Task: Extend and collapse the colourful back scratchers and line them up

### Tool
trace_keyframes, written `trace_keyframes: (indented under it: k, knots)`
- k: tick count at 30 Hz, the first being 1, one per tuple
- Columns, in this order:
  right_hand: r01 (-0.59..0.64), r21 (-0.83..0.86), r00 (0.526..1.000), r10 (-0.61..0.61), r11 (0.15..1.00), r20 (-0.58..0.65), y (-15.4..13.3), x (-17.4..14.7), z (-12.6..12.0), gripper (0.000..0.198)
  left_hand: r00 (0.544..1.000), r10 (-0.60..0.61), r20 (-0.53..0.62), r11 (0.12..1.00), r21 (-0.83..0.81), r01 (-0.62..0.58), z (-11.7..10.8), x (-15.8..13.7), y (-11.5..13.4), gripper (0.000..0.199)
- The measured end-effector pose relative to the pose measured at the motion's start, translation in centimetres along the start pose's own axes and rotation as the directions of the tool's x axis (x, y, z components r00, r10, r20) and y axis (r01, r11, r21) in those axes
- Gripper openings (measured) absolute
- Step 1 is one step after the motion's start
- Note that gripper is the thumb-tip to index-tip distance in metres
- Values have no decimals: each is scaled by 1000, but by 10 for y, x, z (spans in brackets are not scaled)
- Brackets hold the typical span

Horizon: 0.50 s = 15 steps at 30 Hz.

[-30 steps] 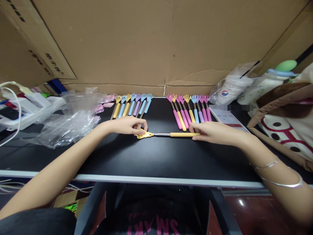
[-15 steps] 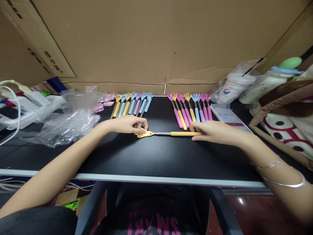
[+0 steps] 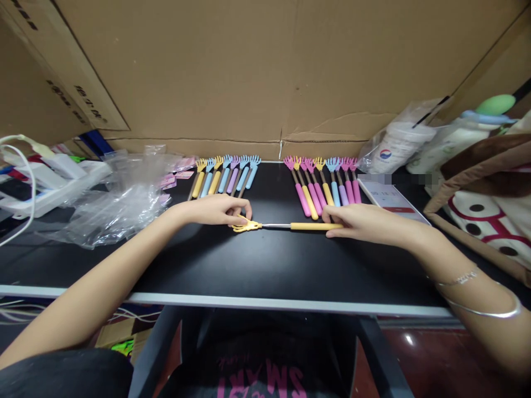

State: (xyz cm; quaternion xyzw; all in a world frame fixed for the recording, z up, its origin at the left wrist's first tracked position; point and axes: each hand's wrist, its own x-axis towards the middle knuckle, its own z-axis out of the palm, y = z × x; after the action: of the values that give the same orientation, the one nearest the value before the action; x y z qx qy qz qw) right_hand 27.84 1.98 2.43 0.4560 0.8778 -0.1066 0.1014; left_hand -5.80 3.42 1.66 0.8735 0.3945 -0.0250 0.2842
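Note:
A yellow back scratcher (image 3: pixel 313 226) with a bare metal rod lies level across the middle of the black table, its claw end to the left. My left hand (image 3: pixel 224 210) is closed on the claw, fingertips pinching its upper edge. At the other end, my right hand (image 3: pixel 352 222) grips the tip of the yellow handle between thumb and fingers. Behind my left hand lies a row of back scratchers (image 3: pixel 226 179) in yellow, blue and purple, partly hidden by that hand. Another row (image 3: pixel 323 188), in pink, yellow, blue and purple, lies behind my right hand.
Clear plastic bags (image 3: pixel 120 204) and pink cards (image 3: pixel 168 181) lie at the left, near a white power strip (image 3: pixel 62 188). To the right are a phone (image 3: pixel 390 200), a lidded cup (image 3: pixel 400 146) in plastic and a cloth bag (image 3: pixel 489 210). A cardboard wall (image 3: pixel 249 72) closes the back.

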Motion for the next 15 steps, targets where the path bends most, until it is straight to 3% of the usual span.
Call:
trace_keyframes:
  k: [15]
  knots:
    - [12, -2, 1000, -12, 1000, -18, 0, 0, 1, 28, 1000, -4, 5, 1000, -8, 4, 0, 1, -2, 24]
